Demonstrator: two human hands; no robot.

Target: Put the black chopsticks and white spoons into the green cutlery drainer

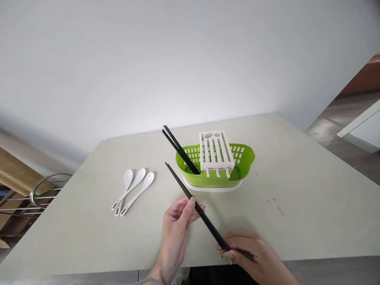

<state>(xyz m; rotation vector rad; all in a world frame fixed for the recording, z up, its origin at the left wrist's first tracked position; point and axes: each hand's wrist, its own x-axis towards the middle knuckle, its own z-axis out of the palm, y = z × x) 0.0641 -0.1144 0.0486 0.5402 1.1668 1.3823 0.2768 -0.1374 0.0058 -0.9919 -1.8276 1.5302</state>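
Chopsticks [197, 209], black and held as a pair, lay slantwise above the pale surface [297, 206], gripped by both hands at once. The left hand [175, 225] pinched the pair about midway along, thumb and fingertips closed on the sticks, while the right hand [252, 255] closed its fingers on the near end, close to the front edge of the surface. The far tips of the held pair pointed up and to the left, ending near but apart from the green basket [215, 174]. That basket, slotted along its wall, stood on a white base toward the middle of the surface. Inside its left part another pair of black chopsticks [180, 149] leaned out to the left, lower ends down in the basket and upper ends well above its rim. A white slotted rack [216, 152] sat across the top of the basket, just right of the leaning pair. To the left of the basket, well apart from it, three white spoons [132, 190] lay side by side on the surface, bowls toward the wall and handles toward the person. At the far left edge, below the surface, a metal wire frame [41, 194] showed beside some wooden boards.
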